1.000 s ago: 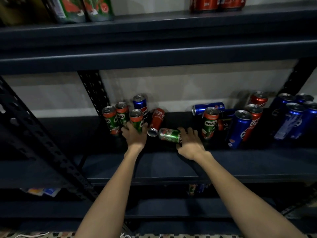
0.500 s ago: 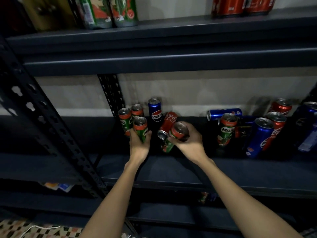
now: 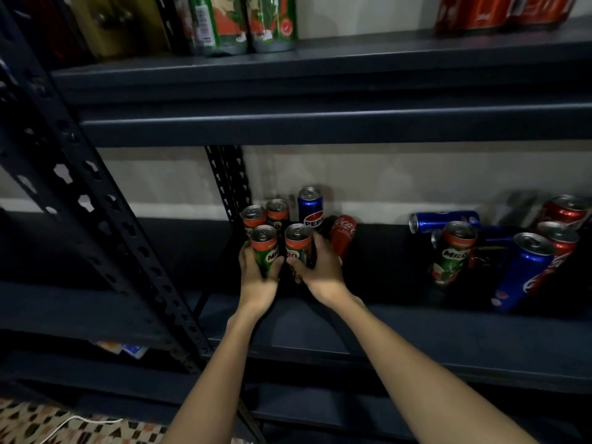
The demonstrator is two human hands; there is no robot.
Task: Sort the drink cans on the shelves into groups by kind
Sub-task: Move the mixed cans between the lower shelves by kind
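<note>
From the head view, you are gathering four Milo cans at the left of the middle shelf (image 3: 416,328), while a fifth Milo can (image 3: 453,251) is standing well apart among red and blue cans. Your left hand (image 3: 258,277) is gripping the front-left Milo can (image 3: 266,248); your right hand (image 3: 320,270) is wrapping its fingers round the front-right Milo can (image 3: 298,243).

I read: MILO on green can (image 3: 267,254) and green can at right (image 3: 453,253); PEPSI on blue can (image 3: 310,211); Coca-Cola script on red can (image 3: 343,233).
</note>
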